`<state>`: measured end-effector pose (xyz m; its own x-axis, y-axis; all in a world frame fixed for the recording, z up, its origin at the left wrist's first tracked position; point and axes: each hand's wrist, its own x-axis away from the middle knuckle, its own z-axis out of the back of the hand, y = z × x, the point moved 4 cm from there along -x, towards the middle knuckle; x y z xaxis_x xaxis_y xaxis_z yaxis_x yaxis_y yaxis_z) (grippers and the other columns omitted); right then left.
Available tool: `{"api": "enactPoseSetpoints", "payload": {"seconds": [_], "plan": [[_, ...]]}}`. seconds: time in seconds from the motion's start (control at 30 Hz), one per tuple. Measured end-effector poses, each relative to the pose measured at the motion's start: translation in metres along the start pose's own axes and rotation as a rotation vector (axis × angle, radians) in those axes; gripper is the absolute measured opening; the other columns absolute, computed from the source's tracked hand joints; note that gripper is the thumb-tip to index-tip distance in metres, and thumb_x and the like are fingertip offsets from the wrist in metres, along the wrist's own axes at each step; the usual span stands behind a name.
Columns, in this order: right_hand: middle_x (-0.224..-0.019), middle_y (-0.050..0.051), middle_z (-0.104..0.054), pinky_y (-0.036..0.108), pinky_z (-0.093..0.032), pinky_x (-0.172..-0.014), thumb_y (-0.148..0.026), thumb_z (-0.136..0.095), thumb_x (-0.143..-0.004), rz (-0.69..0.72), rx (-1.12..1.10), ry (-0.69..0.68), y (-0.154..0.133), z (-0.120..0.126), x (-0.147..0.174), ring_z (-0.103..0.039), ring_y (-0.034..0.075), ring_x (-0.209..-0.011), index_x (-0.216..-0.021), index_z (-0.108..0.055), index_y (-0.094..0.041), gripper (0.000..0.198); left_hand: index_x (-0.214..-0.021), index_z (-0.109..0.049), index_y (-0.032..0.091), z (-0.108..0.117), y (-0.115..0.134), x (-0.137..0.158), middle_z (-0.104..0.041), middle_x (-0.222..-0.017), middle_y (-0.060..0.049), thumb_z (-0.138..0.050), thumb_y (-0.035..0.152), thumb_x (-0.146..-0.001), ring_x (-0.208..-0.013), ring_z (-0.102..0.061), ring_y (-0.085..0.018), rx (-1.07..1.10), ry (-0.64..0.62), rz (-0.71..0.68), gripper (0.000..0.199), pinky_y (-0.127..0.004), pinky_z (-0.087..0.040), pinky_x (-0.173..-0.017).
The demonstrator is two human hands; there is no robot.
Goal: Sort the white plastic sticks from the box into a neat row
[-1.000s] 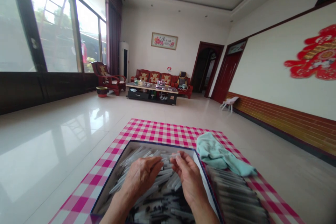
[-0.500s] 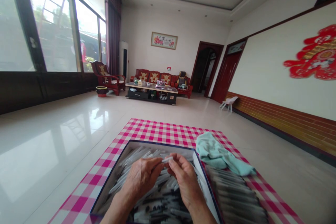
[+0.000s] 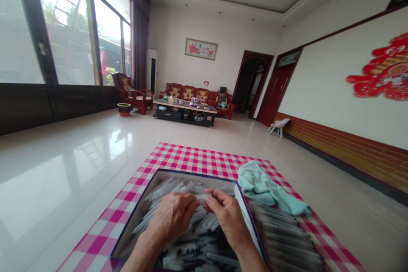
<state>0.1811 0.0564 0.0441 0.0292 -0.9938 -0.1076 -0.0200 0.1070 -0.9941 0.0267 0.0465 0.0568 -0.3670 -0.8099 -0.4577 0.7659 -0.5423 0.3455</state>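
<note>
Over an open box full of loose pen parts, both my hands meet at one small translucent white pen part. My left hand is closed, its thumb and fingers pinching the left end. The right end sits between the thumb and index finger of my right hand. Below them lie long clear pen barrels towards the box's far left and small black pieces nearer to me. My fingers partly hide the held part, and its details are blurred.
Right of the box, a row of dark-filled clear pens lies on the pink checked tablecloth. A crumpled mint-green cloth rests behind it. Across the tiled floor are a coffee table and a red wooden sofa.
The pen part between my hands has tilted slightly and shows less clearly, with my fingers a little lower. My right index finger has lifted slightly. The view has shifted a little.
</note>
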Motion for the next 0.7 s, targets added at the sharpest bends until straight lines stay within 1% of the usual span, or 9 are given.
{"api": "enactPoseSetpoints", "payload": {"seconds": [0.1, 0.23, 0.47, 0.57, 0.7], "plan": [[-0.075, 0.001, -0.069, 0.029, -0.055, -0.069, -0.042, -0.075, -0.066, -0.034, -0.036, 0.025, 0.001, 0.001, 0.0, -0.065, 0.016, -0.065, -0.088, -0.072, -0.017, 0.033, -0.068, -0.056, 0.021, 0.0, 0.003, 0.001, -0.06, -0.062, 0.0, -0.037, 0.029, -0.095, -0.058, -0.057, -0.013, -0.01, 0.01, -0.025, 0.035, -0.025, -0.034, -0.056], [-0.074, 0.0, -0.068, 0.027, -0.054, -0.066, -0.038, -0.079, -0.061, -0.086, -0.151, 0.074, 0.002, 0.001, 0.001, -0.062, 0.013, -0.06, -0.085, -0.073, -0.016, 0.033, -0.071, -0.056, 0.021, -0.001, 0.006, 0.001, -0.06, -0.066, -0.001, -0.036, 0.03, -0.096, -0.063, -0.058, -0.014, -0.044, 0.029, -0.035, 0.033, -0.025, -0.036, -0.059], [-0.074, 0.0, -0.068, 0.026, -0.053, -0.065, -0.034, -0.081, -0.058, -0.137, -0.24, 0.085, 0.004, 0.003, 0.001, -0.06, 0.012, -0.06, -0.082, -0.072, -0.016, 0.032, -0.074, -0.055, 0.021, 0.0, 0.012, -0.001, -0.06, -0.069, -0.001, -0.036, 0.029, -0.096, -0.065, -0.058, -0.015, -0.11, 0.066, -0.054, 0.031, -0.026, -0.036, -0.058], [-0.078, 0.0, -0.067, 0.027, -0.052, -0.068, -0.036, -0.078, -0.063, -0.111, -0.195, 0.057, 0.002, 0.005, 0.002, -0.06, 0.013, -0.063, -0.084, -0.071, -0.017, 0.029, -0.071, -0.054, 0.021, 0.002, 0.014, -0.001, -0.059, -0.068, -0.001, -0.037, 0.029, -0.096, -0.065, -0.056, -0.014, -0.032, 0.071, -0.046, 0.031, -0.025, -0.035, -0.059], [-0.081, 0.0, -0.068, 0.028, -0.049, -0.076, -0.041, -0.067, -0.077, 0.022, -0.027, -0.022, -0.01, 0.004, 0.006, -0.061, 0.015, -0.073, -0.096, -0.069, -0.02, 0.028, -0.063, -0.049, 0.021, 0.006, 0.015, -0.002, -0.05, -0.056, 0.003, -0.038, 0.032, -0.095, -0.054, -0.046, -0.01, 0.234, 0.019, 0.019, 0.036, -0.024, -0.031, -0.055]]}}
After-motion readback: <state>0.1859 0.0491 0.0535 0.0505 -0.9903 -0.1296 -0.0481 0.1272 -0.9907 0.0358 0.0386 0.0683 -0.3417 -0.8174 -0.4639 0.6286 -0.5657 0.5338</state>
